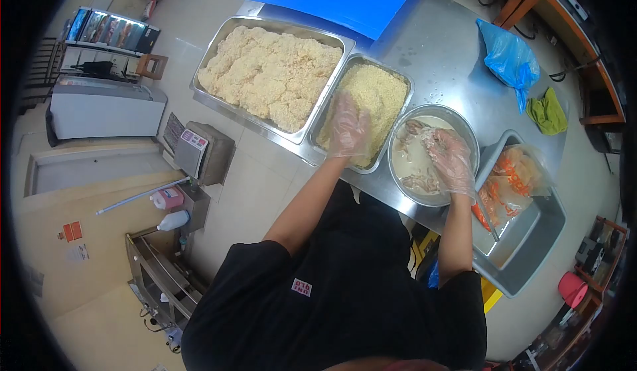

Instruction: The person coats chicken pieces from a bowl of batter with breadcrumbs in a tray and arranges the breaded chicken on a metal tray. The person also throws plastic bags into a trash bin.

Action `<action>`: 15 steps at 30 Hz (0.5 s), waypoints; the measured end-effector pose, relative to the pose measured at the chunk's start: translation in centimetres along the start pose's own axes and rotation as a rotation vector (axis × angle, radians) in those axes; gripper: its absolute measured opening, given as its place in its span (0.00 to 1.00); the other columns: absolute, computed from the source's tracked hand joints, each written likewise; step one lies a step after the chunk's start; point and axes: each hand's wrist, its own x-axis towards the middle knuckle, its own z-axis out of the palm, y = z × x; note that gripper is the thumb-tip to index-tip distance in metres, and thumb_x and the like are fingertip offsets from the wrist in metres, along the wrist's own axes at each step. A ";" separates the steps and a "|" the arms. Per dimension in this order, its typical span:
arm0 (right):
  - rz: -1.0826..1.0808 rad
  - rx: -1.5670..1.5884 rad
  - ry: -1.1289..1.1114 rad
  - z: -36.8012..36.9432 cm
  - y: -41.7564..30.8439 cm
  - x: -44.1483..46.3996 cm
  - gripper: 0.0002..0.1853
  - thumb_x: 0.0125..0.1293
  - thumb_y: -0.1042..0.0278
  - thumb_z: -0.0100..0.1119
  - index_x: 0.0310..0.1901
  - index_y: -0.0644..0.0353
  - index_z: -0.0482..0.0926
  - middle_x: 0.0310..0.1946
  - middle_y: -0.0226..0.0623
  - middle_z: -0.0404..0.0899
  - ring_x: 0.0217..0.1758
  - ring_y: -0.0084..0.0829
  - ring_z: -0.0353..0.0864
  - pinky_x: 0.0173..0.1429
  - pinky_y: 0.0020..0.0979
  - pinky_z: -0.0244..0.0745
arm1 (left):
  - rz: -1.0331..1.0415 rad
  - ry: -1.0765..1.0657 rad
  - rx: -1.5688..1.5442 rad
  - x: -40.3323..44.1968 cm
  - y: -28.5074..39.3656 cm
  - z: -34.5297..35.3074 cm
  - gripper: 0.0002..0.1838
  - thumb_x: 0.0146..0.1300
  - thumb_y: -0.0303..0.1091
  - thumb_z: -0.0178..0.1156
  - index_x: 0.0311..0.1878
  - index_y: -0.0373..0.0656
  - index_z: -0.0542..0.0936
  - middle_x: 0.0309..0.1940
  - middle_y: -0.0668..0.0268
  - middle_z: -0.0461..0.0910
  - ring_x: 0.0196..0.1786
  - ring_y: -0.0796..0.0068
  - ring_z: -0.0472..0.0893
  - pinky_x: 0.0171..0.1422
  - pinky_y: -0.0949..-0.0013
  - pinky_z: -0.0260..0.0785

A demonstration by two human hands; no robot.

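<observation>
My left hand (349, 127), in a clear plastic glove, lies on the pale yellow breadcrumbs (377, 92) in a narrow metal tray (406, 103). Its fingers are stretched out over the crumbs. My right hand (447, 157), gloved as well and smeared with batter, reaches into a round metal bowl (472, 139). Milky batter (410, 165) fills the bowl, with pieces of what looks like raw meat (419, 184) in it. The right fingers are curled down at the batter, and what they grip is hidden.
Left of the crumbs stands a large metal tray (312, 132) heaped with crumb-coated pieces (269, 72). A grey tub (531, 258) on the right holds orange-printed plastic bags (517, 172) and an orange-handled utensil (484, 217). Behind lie a blue bag (511, 56), a green cloth (547, 112) and a blue board (345, 0).
</observation>
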 end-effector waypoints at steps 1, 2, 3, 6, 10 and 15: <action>-0.007 -0.015 0.008 0.1 0.1 0.0 0.21 0.65 0.57 0.67 0.53 0.64 0.84 0.51 0.55 0.84 0.58 0.57 0.82 0.65 0.48 0.74 | 0.007 -0.025 -0.003 -0.3 0.7 -0.1 0.44 0.74 0.49 0.55 0.81 0.28 0.53 0.81 0.36 0.52 0.84 0.41 0.52 0.88 0.51 0.43; -0.017 -0.031 0.018 0.1 0.0 0.0 0.21 0.65 0.57 0.67 0.53 0.64 0.84 0.52 0.55 0.84 0.58 0.57 0.82 0.65 0.48 0.74 | 0.024 -0.064 0.036 -0.6 1.3 -0.4 0.44 0.75 0.51 0.53 0.81 0.28 0.51 0.82 0.37 0.49 0.85 0.41 0.49 0.88 0.51 0.40; 0.002 -0.017 -0.001 -0.1 -0.1 0.1 0.21 0.65 0.57 0.67 0.53 0.63 0.84 0.52 0.55 0.84 0.59 0.57 0.82 0.65 0.48 0.74 | 0.041 -0.101 0.074 -0.8 2.0 -0.7 0.45 0.76 0.53 0.50 0.82 0.28 0.49 0.83 0.39 0.46 0.86 0.42 0.46 0.88 0.50 0.37; 0.042 0.010 -0.037 -0.7 -1.1 0.2 0.22 0.65 0.56 0.67 0.54 0.63 0.84 0.54 0.55 0.84 0.60 0.57 0.81 0.67 0.48 0.74 | 0.117 -0.132 0.137 -0.3 3.4 -1.1 0.46 0.77 0.55 0.48 0.83 0.29 0.47 0.84 0.41 0.43 0.86 0.41 0.44 0.88 0.44 0.35; 0.034 0.019 -0.020 -0.4 -0.8 0.2 0.22 0.66 0.55 0.66 0.54 0.63 0.85 0.54 0.55 0.84 0.60 0.57 0.81 0.67 0.48 0.73 | 0.201 -0.158 0.153 1.6 3.8 -0.7 0.45 0.76 0.56 0.46 0.83 0.30 0.50 0.84 0.40 0.44 0.86 0.39 0.44 0.87 0.38 0.32; 0.021 0.034 -0.011 0.0 -0.4 0.1 0.21 0.66 0.55 0.66 0.53 0.63 0.85 0.52 0.55 0.84 0.59 0.56 0.82 0.66 0.49 0.74 | 0.299 -0.177 0.228 3.0 4.0 -0.5 0.44 0.76 0.56 0.48 0.83 0.33 0.51 0.84 0.42 0.45 0.86 0.39 0.45 0.87 0.39 0.36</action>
